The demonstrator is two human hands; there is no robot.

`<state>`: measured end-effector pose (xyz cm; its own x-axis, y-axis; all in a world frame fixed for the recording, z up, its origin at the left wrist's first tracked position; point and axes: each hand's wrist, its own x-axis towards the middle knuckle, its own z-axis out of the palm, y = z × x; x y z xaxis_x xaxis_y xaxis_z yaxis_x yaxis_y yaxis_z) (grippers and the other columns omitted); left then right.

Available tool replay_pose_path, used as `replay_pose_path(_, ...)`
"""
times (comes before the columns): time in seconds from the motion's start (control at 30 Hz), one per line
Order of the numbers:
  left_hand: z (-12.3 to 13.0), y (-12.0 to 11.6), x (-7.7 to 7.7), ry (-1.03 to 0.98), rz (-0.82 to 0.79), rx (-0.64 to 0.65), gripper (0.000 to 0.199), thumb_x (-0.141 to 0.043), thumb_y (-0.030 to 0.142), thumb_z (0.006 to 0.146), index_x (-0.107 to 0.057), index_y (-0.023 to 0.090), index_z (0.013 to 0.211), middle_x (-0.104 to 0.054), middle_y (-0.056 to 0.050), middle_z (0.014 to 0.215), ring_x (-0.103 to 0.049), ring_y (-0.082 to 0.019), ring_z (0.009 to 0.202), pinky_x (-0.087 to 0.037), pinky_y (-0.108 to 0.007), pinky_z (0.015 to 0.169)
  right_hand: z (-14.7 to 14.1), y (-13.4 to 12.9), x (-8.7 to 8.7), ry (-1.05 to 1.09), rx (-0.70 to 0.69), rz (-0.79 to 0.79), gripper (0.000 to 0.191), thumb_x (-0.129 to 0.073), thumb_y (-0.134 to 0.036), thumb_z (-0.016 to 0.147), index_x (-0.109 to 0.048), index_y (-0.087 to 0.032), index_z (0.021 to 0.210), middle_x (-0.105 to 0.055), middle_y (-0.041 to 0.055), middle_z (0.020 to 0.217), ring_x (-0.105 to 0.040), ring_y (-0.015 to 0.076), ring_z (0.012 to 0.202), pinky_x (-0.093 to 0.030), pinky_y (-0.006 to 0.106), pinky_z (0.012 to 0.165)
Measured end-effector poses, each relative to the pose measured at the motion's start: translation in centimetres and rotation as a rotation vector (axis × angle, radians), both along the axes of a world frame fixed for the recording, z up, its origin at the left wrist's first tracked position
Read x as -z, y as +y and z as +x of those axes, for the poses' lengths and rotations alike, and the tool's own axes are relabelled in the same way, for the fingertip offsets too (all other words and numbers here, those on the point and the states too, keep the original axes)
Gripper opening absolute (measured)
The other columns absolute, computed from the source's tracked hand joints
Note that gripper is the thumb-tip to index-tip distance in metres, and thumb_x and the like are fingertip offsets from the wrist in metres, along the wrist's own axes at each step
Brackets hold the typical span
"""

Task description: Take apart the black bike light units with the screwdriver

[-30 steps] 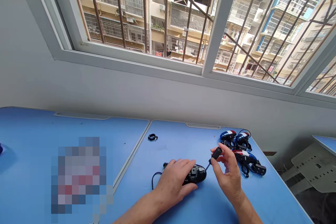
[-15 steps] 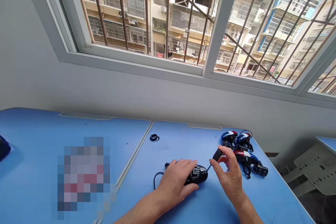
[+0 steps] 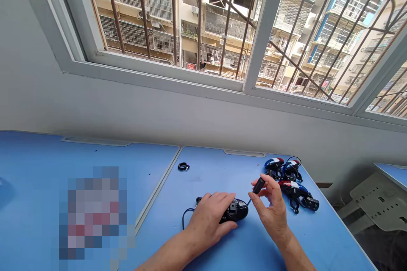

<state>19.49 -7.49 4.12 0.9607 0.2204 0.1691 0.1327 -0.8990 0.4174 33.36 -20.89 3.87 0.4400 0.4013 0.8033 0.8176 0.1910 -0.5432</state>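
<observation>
A glossy black device [image 3: 239,210] with a thin black cable lies on the blue table. My left hand [image 3: 212,215] is wrapped over its left part, pressing it against the tabletop, and hides much of it. In my right hand [image 3: 269,203] is a black-handled screwdriver [image 3: 258,185], pinched between thumb and fingers. The screwdriver tilts, its thin shaft running down to the right end of the device. What the tip touches is too small to make out.
Several red, white and blue devices with black clamps [image 3: 291,186] lie at the table's right. A black ring clamp [image 3: 183,167] sits near the back. A pixelated patch [image 3: 93,211] covers something at left. The barred window is behind.
The whole view has shifted slightly, moving most things a little to the left. Both hands keep their holds on the device and the screwdriver.
</observation>
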Motion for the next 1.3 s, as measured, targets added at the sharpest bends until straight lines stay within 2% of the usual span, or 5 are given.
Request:
replay_pose_path(0.4,0.1,0.2,0.4,-0.040,0.000,-0.004,0.050,-0.075,0.024,0.076,-0.057,0.024,0.122,-0.067,-0.007,0.121,-0.063,-0.030,0.104,-0.047,-0.042,0.086,0.2,-0.3,0.8,0.030,-0.074,-0.025,0.045,-0.055,-0.012,0.090,-0.046,-0.027,0.132,-0.069,0.0067,0.104,-0.069,0.0173,0.090,-0.061,0.030,0.072)
replay_pose_path(0.7,0.0,0.2,0.4,-0.025,-0.006,-0.011,0.047,-0.071,0.024,0.075,-0.058,0.024,0.120,-0.068,-0.007,0.118,-0.063,-0.030,0.103,-0.047,-0.041,0.086,0.0,-0.2,0.4,0.021,-0.053,-0.007,0.042,-0.056,-0.014,0.090,-0.047,-0.025,0.130,-0.070,0.0079,0.101,-0.070,0.0190,0.091,-0.061,0.029,0.067)
replay_pose_path(1.0,-1.0,0.7,1.0,-0.069,-0.054,0.031,0.068,-0.059,0.014,0.072,-0.042,0.020,0.138,-0.058,-0.011,0.135,-0.054,-0.033,0.120,-0.041,-0.050,0.100,-0.1,-0.2,0.0,0.050,-0.023,0.004,0.039,-0.057,-0.016,0.090,-0.049,-0.024,0.127,-0.071,0.0081,0.099,-0.071,0.0188,0.085,-0.062,0.029,0.063)
replay_pose_path(1.13,-1.5,1.0,0.6,-0.053,-0.059,0.039,0.068,-0.057,0.012,0.070,-0.043,0.021,0.136,-0.057,-0.010,0.136,-0.053,-0.032,0.120,-0.040,-0.048,0.102,0.1,-0.4,0.1,0.070,-0.023,-0.002,0.039,-0.057,-0.017,0.090,-0.048,-0.024,0.127,-0.071,0.0082,0.099,-0.071,0.0193,0.086,-0.061,0.029,0.063)
replay_pose_path(1.3,-1.5,1.2,-0.3,-0.042,-0.082,0.039,0.054,-0.055,0.010,0.071,-0.052,0.021,0.124,-0.065,-0.008,0.122,-0.060,-0.029,0.106,-0.046,-0.043,0.091,0.2,-0.4,0.2,0.091,-0.022,0.002,0.038,-0.057,-0.018,0.091,-0.048,-0.023,0.127,-0.071,0.0085,0.099,-0.071,0.0193,0.086,-0.061,0.030,0.063)
